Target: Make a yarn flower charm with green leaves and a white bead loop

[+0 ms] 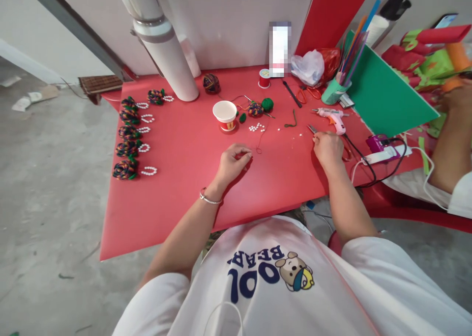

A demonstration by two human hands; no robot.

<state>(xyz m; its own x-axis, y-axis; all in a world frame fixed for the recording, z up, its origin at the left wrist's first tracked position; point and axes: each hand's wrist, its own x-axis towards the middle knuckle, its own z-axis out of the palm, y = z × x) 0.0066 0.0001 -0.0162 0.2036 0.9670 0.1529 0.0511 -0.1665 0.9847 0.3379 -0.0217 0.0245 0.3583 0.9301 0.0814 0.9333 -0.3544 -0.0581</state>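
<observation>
My left hand [233,163] rests on the red table [173,193] with its fingers pinched together on a thin dark thread [260,142] that runs up toward a yarn flower [255,109]. My right hand [327,147] lies closed on the table at the right, its fingertips by small pliers [312,128]; what it grips is too small to make out. Loose white beads [257,127] lie between the hands, farther back. A white paper cup [224,115] stands behind my left hand.
Several finished yarn flowers with bead loops [127,147] line the table's left edge. A pink glue gun [334,117], a power strip [383,155] with cables, scissors [306,94] and a green cup of sticks [334,91] sit right. Another person's arm [452,139] is at far right.
</observation>
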